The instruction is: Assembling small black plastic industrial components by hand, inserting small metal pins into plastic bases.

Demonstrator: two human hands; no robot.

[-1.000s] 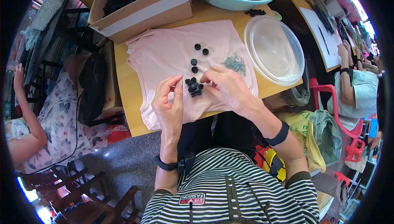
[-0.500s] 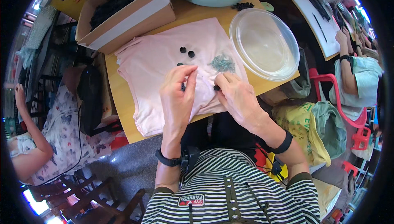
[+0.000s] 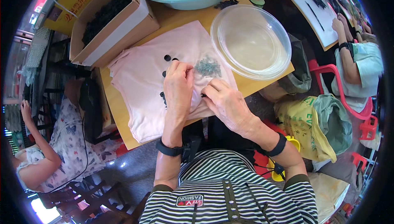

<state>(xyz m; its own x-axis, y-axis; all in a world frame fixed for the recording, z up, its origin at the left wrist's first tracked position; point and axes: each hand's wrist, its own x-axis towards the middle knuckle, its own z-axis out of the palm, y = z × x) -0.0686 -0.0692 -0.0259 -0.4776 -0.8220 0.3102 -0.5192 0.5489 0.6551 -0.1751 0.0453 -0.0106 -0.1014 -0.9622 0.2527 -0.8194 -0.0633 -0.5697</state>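
Note:
A pink cloth [image 3: 139, 76] lies spread on the wooden table under both hands. My left hand [image 3: 178, 86] hovers over its middle, thumb and fingers closed together; anything between the fingertips is hidden. My right hand [image 3: 227, 103], to its right, pinches a small black piece [image 3: 203, 95]. Just beyond the hands is a pile of small, clear greenish pieces [image 3: 208, 67]. Round black caps [image 3: 167, 57] sit on the cloth past my left hand, which partly covers some. Further small black pieces [image 3: 163, 96] lie against that hand's left side.
A cardboard box [image 3: 119, 29] of black pieces stands far left, beside a pale green basin [image 3: 191, 3] of similar pieces. A clear round plastic lid or tray [image 3: 252, 41] rests at the right table edge. Bags [image 3: 305, 125] stand right; other people sit at both sides.
The table and cloth have shifted left in the view. My left hand has moved rightward over the cloth, closer to the clear pile, uncovering black pieces. My right hand still pinches its black piece.

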